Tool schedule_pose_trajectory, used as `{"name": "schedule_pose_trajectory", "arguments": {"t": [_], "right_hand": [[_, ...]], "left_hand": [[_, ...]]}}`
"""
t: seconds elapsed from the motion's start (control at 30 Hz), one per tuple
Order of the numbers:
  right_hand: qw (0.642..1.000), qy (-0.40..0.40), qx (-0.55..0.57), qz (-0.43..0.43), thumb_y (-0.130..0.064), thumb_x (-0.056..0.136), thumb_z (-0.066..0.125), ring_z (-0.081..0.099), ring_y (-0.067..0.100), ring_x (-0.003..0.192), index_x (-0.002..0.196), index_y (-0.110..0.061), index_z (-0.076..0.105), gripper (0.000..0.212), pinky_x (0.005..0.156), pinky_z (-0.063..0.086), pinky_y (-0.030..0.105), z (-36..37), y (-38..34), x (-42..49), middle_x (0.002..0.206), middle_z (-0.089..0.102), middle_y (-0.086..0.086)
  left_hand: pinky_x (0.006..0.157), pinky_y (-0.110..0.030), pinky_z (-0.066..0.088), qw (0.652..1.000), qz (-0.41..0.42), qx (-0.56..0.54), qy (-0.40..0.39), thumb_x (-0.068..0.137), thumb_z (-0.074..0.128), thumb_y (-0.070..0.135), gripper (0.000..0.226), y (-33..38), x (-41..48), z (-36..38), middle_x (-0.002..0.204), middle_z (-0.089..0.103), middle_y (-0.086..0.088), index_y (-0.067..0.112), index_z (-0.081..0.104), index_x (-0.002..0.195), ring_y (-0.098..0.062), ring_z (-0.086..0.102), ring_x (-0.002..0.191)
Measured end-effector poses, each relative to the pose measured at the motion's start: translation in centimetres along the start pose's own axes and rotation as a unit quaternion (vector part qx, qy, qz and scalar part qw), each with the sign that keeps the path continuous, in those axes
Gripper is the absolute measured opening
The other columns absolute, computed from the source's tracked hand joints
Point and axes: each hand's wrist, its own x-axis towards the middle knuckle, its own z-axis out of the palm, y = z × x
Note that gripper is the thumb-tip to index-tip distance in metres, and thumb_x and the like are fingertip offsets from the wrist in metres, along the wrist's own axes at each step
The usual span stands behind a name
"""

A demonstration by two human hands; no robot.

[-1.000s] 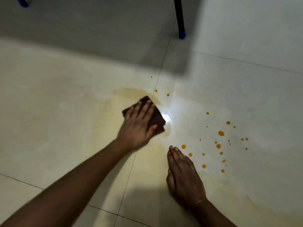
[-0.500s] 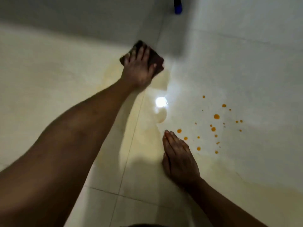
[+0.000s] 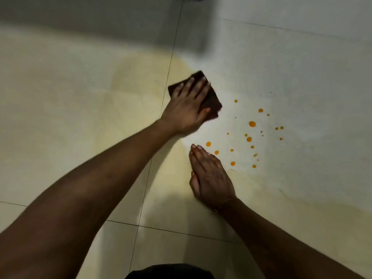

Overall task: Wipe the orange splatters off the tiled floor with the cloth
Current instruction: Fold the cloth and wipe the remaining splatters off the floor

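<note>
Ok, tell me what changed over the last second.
The left hand pushed the cloth far forward along the grout line, then drew it back and rightward, nearer the orange splatters. A few small drops by that line no longer show. Unchanged: left hand pressing the cloth, right hand flat on the floor, those splatters untouched.

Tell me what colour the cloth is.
Dark brown cloth, seen best in the head view.

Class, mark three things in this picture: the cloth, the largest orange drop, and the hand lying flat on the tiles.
cloth (image 3: 213,100): head view, on its uncovered dark part.
largest orange drop (image 3: 252,124): head view, on its centre.
right hand (image 3: 211,178): head view, on the back of the hand.
</note>
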Motion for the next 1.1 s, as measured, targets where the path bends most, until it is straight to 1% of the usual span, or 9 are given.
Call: {"name": "schedule_pose_trajectory", "arguments": {"t": [0.07, 0.2, 0.37, 0.4, 0.53, 0.67, 0.83, 1.03, 1.1], "right_hand": [[1.000, 0.005, 0.008, 0.000, -0.021, 0.086, 0.044, 0.034, 0.024, 0.141, 0.138, -0.002, 0.049, 0.056, 0.114, 0.030, 0.038, 0.1, 0.0, 0.1, 0.149, 0.042, 0.014], [1.000, 0.018, 0.012, -0.007, -0.021, 0.087, 0.043, 0.034, 0.023, 0.141, 0.138, -0.001, 0.050, 0.055, 0.115, 0.025, 0.035, 0.3, 0.2, 0.1, 0.149, 0.043, 0.013], [1.000, 0.018, 0.011, -0.007, -0.020, 0.086, 0.046, 0.034, 0.023, 0.140, 0.137, -0.001, 0.050, 0.054, 0.114, 0.027, 0.036, 0.1, 0.1, -0.1, 0.147, 0.045, 0.014], [1.000, 0.017, 0.009, -0.007, -0.020, 0.087, 0.046, 0.034, 0.023, 0.141, 0.137, -0.001, 0.049, 0.054, 0.115, 0.025, 0.035, 0.3, 0.2, -0.2, 0.148, 0.044, 0.013], [1.000, 0.017, 0.007, -0.007, -0.021, 0.088, 0.043, 0.034, 0.023, 0.141, 0.139, -0.001, 0.048, 0.055, 0.115, 0.027, 0.036, 0.4, 0.2, -0.1, 0.149, 0.043, 0.013], [1.000, 0.016, 0.003, -0.004, -0.022, 0.086, 0.042, 0.035, 0.023, 0.140, 0.137, -0.001, 0.049, 0.055, 0.114, 0.030, 0.037, 0.2, 0.1, -0.1, 0.147, 0.045, 0.014], [0.999, 0.038, 0.005, -0.009, -0.021, 0.086, 0.040, 0.037, 0.025, 0.139, 0.135, -0.001, 0.051, 0.055, 0.114, 0.028, 0.036, 0.8, 0.3, -0.3, 0.147, 0.046, 0.014], [0.996, 0.060, 0.063, -0.033, -0.016, 0.084, 0.044, 0.054, 0.029, 0.118, 0.116, 0.000, 0.065, 0.042, 0.107, 0.039, 0.036, -0.5, 1.1, -1.7, 0.122, 0.064, 0.016], [0.991, 0.113, 0.072, 0.005, -0.015, 0.083, 0.047, 0.055, 0.027, 0.116, 0.113, -0.003, 0.067, 0.038, 0.109, 0.033, 0.030, -2.3, 4.1, -3.8, 0.120, 0.066, 0.014]], "left_hand": [[0.118, -0.047, 0.012, 0.998, 0.058, 0.023, -0.002, 0.094, 0.025, 0.052, 0.071, -2.4, -0.5, -0.2, 0.162, 0.015, -0.007, 0.017, 0.017, 0.155, -0.029, 0.014, 0.148], [0.116, -0.048, 0.011, 0.978, -0.201, -0.003, 0.060, 0.095, 0.024, 0.051, 0.072, -5.7, 2.8, -2.2, 0.162, 0.014, -0.012, 0.011, 0.018, 0.154, -0.035, 0.014, 0.147], [0.117, -0.046, 0.013, 0.990, 0.132, 0.044, -0.024, 0.095, 0.025, 0.055, 0.070, 0.4, -1.3, 1.1, 0.162, 0.015, -0.004, 0.018, 0.019, 0.154, -0.027, 0.015, 0.148], [0.116, -0.045, 0.014, 0.991, 0.123, 0.057, -0.010, 0.094, 0.022, 0.056, 0.071, -1.0, -0.1, 0.8, 0.162, 0.016, -0.005, 0.018, 0.018, 0.154, -0.028, 0.016, 0.148], [0.116, -0.049, 0.014, 0.990, -0.135, -0.004, 0.041, 0.095, 0.025, 0.051, 0.070, -2.6, 2.0, -0.7, 0.161, 0.017, -0.011, 0.012, 0.019, 0.153, -0.033, 0.016, 0.147], [0.116, -0.045, 0.013, 0.996, 0.082, 0.029, -0.021, 0.094, 0.024, 0.053, 0.070, 0.4, -4.1, 1.3, 0.163, 0.014, -0.004, 0.018, 0.018, 0.155, -0.027, 0.014, 0.148], [0.114, -0.049, 0.015, 0.989, -0.147, 0.011, 0.031, 0.093, 0.023, 0.051, 0.072, -4.3, -1.3, -0.5, 0.162, 0.013, -0.010, 0.013, 0.017, 0.154, -0.034, 0.013, 0.148], [0.115, -0.045, 0.014, 0.999, 0.040, 0.026, 0.003, 0.092, 0.022, 0.053, 0.071, 2.3, -6.0, 2.3, 0.161, 0.020, -0.004, 0.017, 0.022, 0.154, -0.028, 0.016, 0.148], [0.116, -0.045, 0.013, 0.999, 0.010, 0.029, 0.018, 0.094, 0.024, 0.052, 0.069, 1.5, -4.9, 2.2, 0.162, 0.018, -0.003, 0.018, 0.020, 0.154, -0.027, 0.015, 0.148]]}}
